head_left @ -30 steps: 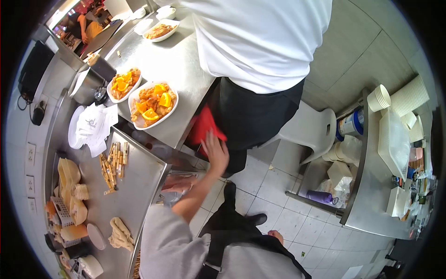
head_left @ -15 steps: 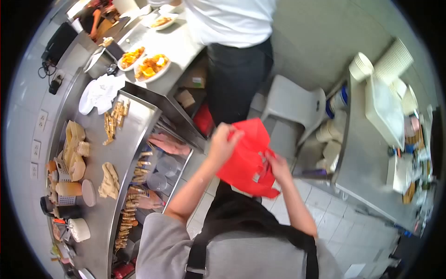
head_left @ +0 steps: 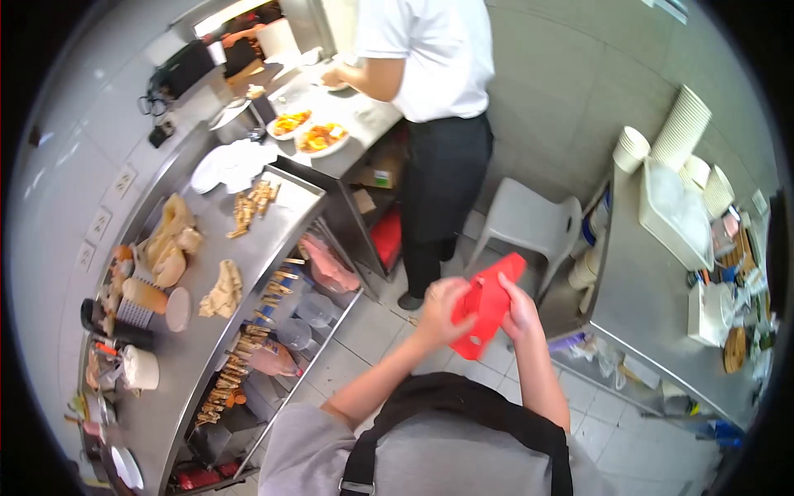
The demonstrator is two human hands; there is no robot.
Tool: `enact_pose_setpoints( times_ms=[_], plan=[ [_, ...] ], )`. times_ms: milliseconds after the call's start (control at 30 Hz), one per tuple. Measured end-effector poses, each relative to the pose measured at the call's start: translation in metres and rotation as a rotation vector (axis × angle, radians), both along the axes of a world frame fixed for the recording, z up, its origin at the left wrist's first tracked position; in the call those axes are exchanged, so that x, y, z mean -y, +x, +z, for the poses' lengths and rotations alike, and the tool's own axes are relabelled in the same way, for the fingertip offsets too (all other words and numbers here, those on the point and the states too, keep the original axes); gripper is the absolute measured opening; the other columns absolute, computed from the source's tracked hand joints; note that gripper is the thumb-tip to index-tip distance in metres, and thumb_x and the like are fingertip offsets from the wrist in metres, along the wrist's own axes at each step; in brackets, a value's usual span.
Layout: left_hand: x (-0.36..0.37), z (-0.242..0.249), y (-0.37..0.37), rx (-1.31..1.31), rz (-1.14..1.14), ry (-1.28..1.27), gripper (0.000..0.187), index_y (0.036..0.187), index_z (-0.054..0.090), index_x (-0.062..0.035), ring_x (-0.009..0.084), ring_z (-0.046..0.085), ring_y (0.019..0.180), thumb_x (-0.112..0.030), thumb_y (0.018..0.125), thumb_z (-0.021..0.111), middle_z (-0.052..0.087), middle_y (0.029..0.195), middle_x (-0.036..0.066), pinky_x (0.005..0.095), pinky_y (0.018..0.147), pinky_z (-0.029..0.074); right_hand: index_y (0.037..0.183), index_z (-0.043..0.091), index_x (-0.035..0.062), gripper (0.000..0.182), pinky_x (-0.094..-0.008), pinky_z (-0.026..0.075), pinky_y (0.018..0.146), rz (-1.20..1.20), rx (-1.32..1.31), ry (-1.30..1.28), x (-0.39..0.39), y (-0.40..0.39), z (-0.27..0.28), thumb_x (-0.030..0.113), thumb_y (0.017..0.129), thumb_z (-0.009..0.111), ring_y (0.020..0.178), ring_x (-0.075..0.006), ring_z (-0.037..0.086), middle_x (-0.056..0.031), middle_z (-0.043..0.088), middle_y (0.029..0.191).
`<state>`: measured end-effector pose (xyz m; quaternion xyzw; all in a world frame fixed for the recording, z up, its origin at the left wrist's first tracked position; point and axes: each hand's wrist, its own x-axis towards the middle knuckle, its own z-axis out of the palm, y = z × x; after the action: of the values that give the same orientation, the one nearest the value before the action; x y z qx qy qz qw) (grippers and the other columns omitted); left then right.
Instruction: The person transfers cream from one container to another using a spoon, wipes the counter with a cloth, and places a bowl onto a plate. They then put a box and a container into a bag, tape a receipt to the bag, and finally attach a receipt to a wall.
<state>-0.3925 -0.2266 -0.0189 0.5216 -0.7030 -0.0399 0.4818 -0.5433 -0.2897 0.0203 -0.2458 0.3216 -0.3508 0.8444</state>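
In front of my body, over the tiled floor, I hold a red bag [head_left: 488,307], gathered into a narrow, tilted bundle. My left hand [head_left: 445,314] is closed on its left side, slightly blurred. On the other side, my right hand [head_left: 519,311] grips the bag's right edge, thumb near the upper part. A small pale mark shows near its lower end.
A person in a white shirt [head_left: 447,62] stands ahead at a counter with plates of food [head_left: 322,139]. The left steel counter [head_left: 194,347] carries clothespins [head_left: 252,207], a cloth [head_left: 222,289] and containers. A grey chair [head_left: 529,217] stands ahead; stacked bowls [head_left: 682,124] sit right.
The red bag has gone from spread wide to a narrower, folded bundle, and my hands are closer together. My view has tilted up. The person's arm now shows over the counter.
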Motion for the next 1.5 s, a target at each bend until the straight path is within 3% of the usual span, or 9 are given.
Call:
enact_pose_setpoints(
  times_ms=[267, 333, 433, 633, 1000, 1200, 1333, 1367, 1500],
  plan=[
    [-0.032, -0.042, 0.031, -0.512, -0.024, 0.223, 0.045, 0.106, 0.046, -0.0013, 0.0266, 0.045, 0.101, -0.006, 0.064, 0.062, 0.043, 0.111, 0.014, 0.0323, 0.084, 0.038, 0.09, 0.057, -0.0028, 0.027, -0.0291, 0.045, 0.073, -0.135, -0.085, -0.107, -0.024, 0.047, 0.013, 0.023, 0.083, 0.051, 0.08, -0.0172, 0.057, -0.0109, 0.06, 0.087],
    [-0.042, -0.031, 0.042, -0.479, -0.036, 0.202, 0.046, 0.107, 0.045, -0.0019, 0.0278, 0.044, 0.101, -0.006, 0.065, 0.061, 0.044, 0.112, 0.015, 0.0332, 0.084, 0.038, 0.089, 0.057, -0.0027, 0.027, -0.0298, 0.045, 0.073, -0.159, -0.068, -0.081, -0.03, 0.056, 0.024, 0.023, 0.083, 0.051, 0.08, -0.0176, 0.057, -0.0112, 0.06, 0.086],
    [-0.053, -0.019, 0.044, -0.003, 0.141, 0.097, 0.057, 0.114, 0.04, -0.0022, 0.0331, 0.038, 0.107, -0.015, 0.064, 0.064, 0.038, 0.119, 0.017, 0.0396, 0.089, 0.033, 0.088, 0.055, -0.0025, 0.026, -0.0309, 0.044, 0.073, -0.181, -0.013, -0.022, -0.037, 0.068, 0.03, 0.022, 0.083, 0.051, 0.08, -0.0187, 0.056, -0.0118, 0.059, 0.086],
    [-0.052, -0.016, 0.053, 0.093, 0.206, 0.079, 0.078, 0.123, 0.031, -0.0037, 0.0345, 0.031, 0.113, -0.025, 0.059, 0.07, 0.026, 0.127, 0.018, 0.045, 0.093, 0.027, 0.091, 0.05, 0.0014, 0.024, -0.0343, 0.044, 0.077, -0.131, 0.134, 0.06, -0.049, 0.082, 0.033, 0.024, 0.084, 0.049, 0.084, -0.0206, 0.055, -0.0104, 0.057, 0.088],
    [-0.056, -0.033, 0.042, 0.203, 0.175, -0.162, 0.067, 0.112, 0.037, -0.0033, 0.039, 0.031, 0.114, -0.018, 0.056, 0.07, 0.031, 0.117, 0.021, 0.0518, 0.094, 0.026, 0.106, 0.051, 0.0122, 0.033, -0.0419, 0.038, 0.083, -0.187, 0.338, 0.152, -0.056, 0.076, 0.061, 0.037, 0.084, 0.047, 0.092, -0.0196, 0.051, -0.0031, 0.055, 0.096],
    [-0.048, -0.004, 0.046, 0.055, 0.059, -0.285, 0.034, 0.096, 0.05, -0.0003, 0.0361, 0.045, 0.095, -0.003, 0.063, 0.059, 0.046, 0.101, 0.018, 0.0453, 0.081, 0.037, 0.109, 0.048, 0.0136, 0.037, -0.0486, 0.036, 0.083, -0.273, 0.259, 0.064, -0.054, 0.063, 0.063, 0.041, 0.084, 0.046, 0.099, -0.0223, 0.047, -0.0057, 0.052, 0.105],
    [-0.048, 0.026, 0.039, -0.231, 0.141, -0.091, 0.018, 0.09, 0.054, 0.001, 0.0259, 0.052, 0.079, 0.0, 0.072, 0.054, 0.052, 0.085, 0.013, 0.0308, 0.067, 0.043, 0.118, 0.04, 0.0128, 0.046, -0.0497, 0.036, 0.082, -0.23, 0.277, 0.012, -0.047, 0.053, 0.065, 0.044, 0.084, 0.041, 0.095, -0.0219, 0.048, -0.0064, 0.049, 0.105],
    [-0.046, 0.029, 0.04, -0.361, 0.183, -0.011, 0.015, 0.09, 0.055, 0.0012, 0.0249, 0.053, 0.075, -0.002, 0.076, 0.052, 0.052, 0.082, 0.013, 0.0293, 0.065, 0.042, 0.127, 0.027, 0.0111, 0.053, -0.0442, 0.038, 0.082, -0.29, 0.277, -0.101, -0.052, 0.054, 0.069, 0.043, 0.086, 0.039, 0.09, -0.0212, 0.05, -0.0078, 0.048, 0.104],
    [-0.041, 0.046, 0.05, -0.773, 0.228, 0.218, 0.013, 0.09, 0.056, 0.0003, 0.0121, 0.053, 0.072, -0.009, 0.082, 0.052, 0.055, 0.075, 0.004, 0.0234, 0.065, 0.042, 0.126, 0.028, 0.0048, 0.045, -0.0295, 0.039, 0.085, -0.365, -0.043, -0.506, -0.045, 0.063, 0.03, 0.027, 0.089, 0.04, 0.086, -0.0171, 0.051, -0.0079, 0.049, 0.102]
  ],
)
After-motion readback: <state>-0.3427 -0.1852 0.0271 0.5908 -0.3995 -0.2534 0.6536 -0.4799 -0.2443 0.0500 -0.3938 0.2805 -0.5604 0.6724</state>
